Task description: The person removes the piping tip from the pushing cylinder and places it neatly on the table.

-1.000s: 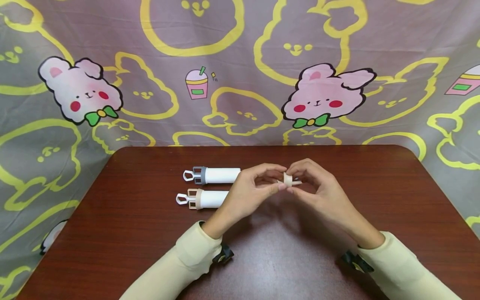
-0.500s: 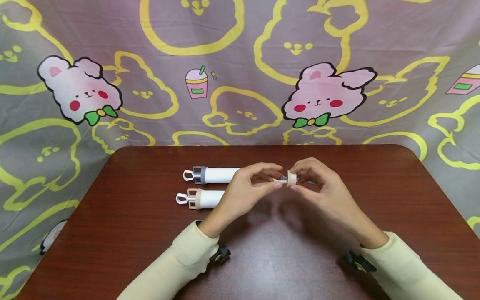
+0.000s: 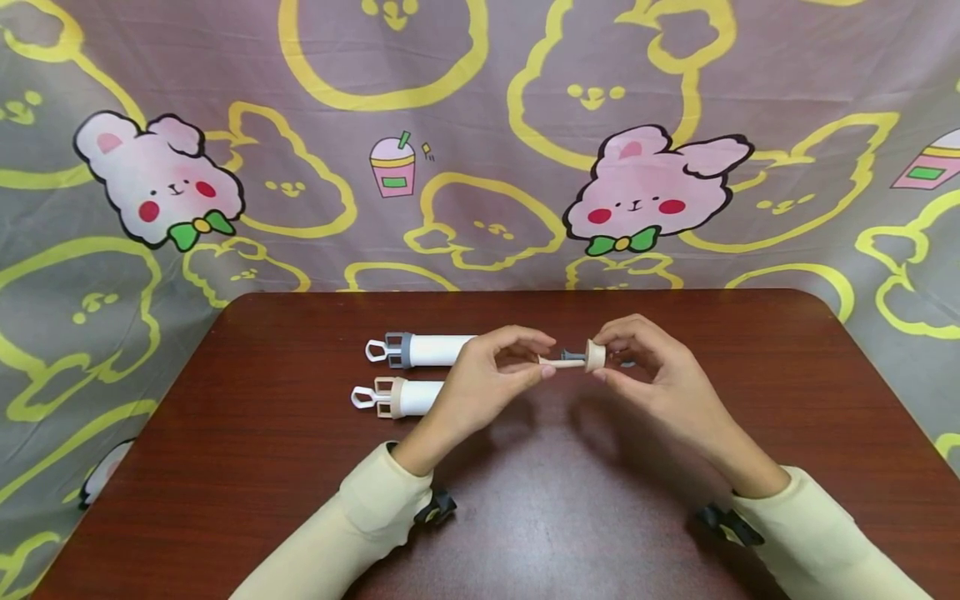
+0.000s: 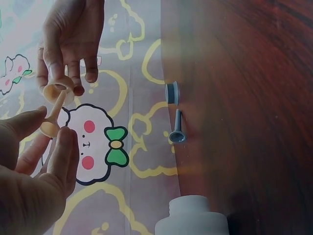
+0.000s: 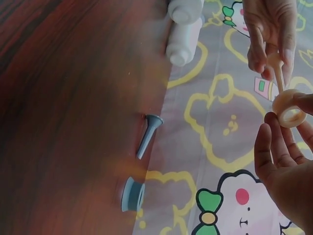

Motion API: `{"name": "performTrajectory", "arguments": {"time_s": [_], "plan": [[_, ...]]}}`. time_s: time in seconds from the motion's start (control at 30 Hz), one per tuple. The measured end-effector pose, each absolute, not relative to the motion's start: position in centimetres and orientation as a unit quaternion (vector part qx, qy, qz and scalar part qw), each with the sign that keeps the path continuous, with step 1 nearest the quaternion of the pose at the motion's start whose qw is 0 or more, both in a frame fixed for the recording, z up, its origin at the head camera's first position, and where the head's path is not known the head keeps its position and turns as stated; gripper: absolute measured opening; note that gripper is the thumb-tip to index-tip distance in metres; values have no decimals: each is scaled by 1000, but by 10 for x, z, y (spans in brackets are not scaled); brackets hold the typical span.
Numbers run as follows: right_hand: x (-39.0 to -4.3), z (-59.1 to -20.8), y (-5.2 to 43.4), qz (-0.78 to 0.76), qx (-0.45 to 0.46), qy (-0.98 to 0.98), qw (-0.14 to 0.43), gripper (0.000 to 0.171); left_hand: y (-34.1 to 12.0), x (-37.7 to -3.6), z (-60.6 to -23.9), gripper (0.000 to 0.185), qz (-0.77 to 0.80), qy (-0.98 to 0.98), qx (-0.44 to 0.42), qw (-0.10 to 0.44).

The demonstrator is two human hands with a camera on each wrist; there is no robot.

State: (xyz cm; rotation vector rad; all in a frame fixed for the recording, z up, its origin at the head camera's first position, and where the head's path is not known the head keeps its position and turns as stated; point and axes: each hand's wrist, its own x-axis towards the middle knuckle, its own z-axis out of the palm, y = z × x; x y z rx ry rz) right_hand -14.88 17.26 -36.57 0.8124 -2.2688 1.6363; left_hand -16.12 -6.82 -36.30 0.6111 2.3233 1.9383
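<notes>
Left hand (image 3: 480, 379) pinches beige nozzle (image 3: 558, 362) by its wide end; right hand (image 3: 652, 375) pinches beige ring (image 3: 595, 356) at nozzle's tip, above table (image 3: 225, 467). Grey nozzle (image 5: 147, 129) and grey ring (image 5: 132, 194) lie beyond; two tubes (image 3: 438, 350) left.

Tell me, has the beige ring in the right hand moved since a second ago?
Yes. The beige ring in the right hand has shifted rightward, farther from the white tubes lying on the table, sliding off the nozzle the left hand pinches.
</notes>
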Motion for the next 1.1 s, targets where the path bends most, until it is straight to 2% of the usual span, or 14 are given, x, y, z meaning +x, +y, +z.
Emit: {"name": "performTrajectory", "arguments": {"time_s": [0.5,0.8,1.1], "plan": [[-148,-370,184,516,261,-807,119,35,-57,-158,-369,14,592,779,205,7],[-150,-376,196,495,246,-822,133,37,-46,-159,-372,13,580,792,188,43],[-153,-383,210,460,222,-849,131,34,-32,-154,-377,10,533,824,186,46]]}}
